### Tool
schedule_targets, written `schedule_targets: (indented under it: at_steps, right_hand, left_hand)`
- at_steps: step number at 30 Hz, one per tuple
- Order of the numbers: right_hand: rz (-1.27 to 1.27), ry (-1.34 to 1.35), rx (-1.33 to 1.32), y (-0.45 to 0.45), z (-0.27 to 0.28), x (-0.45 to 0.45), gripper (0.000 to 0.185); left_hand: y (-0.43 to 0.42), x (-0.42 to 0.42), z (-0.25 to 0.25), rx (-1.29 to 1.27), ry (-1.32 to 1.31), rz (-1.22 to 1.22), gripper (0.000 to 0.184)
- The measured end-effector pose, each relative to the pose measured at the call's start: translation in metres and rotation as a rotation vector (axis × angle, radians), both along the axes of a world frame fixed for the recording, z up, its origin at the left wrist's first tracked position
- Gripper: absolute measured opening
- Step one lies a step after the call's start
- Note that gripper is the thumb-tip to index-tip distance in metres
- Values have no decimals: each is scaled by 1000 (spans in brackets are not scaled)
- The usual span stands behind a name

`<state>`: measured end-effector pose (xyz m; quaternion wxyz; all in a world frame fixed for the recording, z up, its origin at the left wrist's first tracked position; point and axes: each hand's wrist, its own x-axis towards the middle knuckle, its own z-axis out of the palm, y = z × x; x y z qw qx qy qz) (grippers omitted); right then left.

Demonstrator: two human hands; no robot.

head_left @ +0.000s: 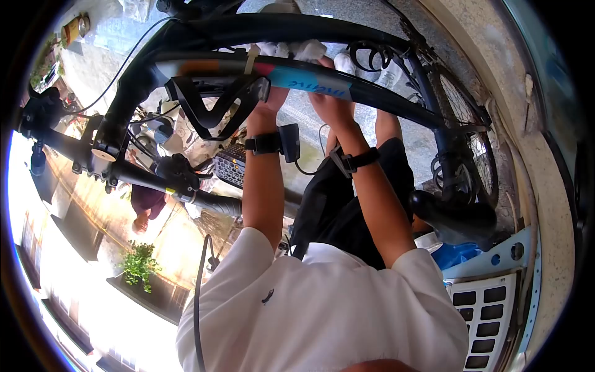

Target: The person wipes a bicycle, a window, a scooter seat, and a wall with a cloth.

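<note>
Where the bicycle frame (pixel 372 99) crosses in front of your hands, your fingers are mostly hidden, so whether they are wide or closed cannot be told. Your right hand (pixel 331 106) reaches behind the coloured tube, its visible fingertips beside the bunched white material (pixel 308 49); a grip on it is unclear. Your left hand (pixel 271 99) is behind the same tube, near the black bottle cage (pixel 211 127). Farther out, the handlebar (pixel 145 177) lies to the left, the saddle (pixel 455 217) to the right.
</note>
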<state>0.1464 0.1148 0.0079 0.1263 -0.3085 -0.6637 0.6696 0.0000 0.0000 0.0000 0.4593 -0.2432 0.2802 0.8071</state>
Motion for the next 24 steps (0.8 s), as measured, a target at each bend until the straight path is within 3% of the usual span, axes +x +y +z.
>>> schedule_targets:
  at_steps: [2, 5, 6, 7, 9, 10, 13, 14, 17, 23, 24]
  right_hand:
    - [-178, 102, 68, 5, 1, -2, 46]
    - [-378, 76, 91, 12, 23, -5, 44]
    - [-362, 102, 191, 12, 22, -13, 51]
    - [-362, 99, 194, 12, 21, -16, 51]
    - [-317, 111, 346, 10, 20, -31, 60]
    - [-340, 135, 381, 6, 13, -43, 71]
    - [-227, 201, 511, 12, 15, -60, 76]
    - [-222, 167, 579, 17, 18, -68, 59]
    - [-269, 209, 720, 31, 33, -82, 53]
    - [-316, 167, 512, 50, -19, -79, 33]
    - [-457, 207, 581, 54, -19, -86, 16]
  left_hand:
    - [-3, 5, 9, -85, 198, -101, 60]
    - [-14, 19, -5, -152, 274, -129, 58]
    - [-18, 19, -3, -188, 316, -139, 57]
    - [-19, 25, -5, -566, 688, -380, 45]
    - [-18, 26, -16, -949, 1063, -618, 37]
    - [-17, 22, -30, -944, 1089, -585, 36]
    - [-24, 22, -38, -826, 950, -432, 33]
    - [-26, 20, -37, -738, 863, -379, 32]
    - [-28, 14, -36, -463, 623, -298, 30]
    - [-16, 12, -41, -172, 409, -316, 25]
    - [-11, 14, -38, -147, 345, -303, 29]
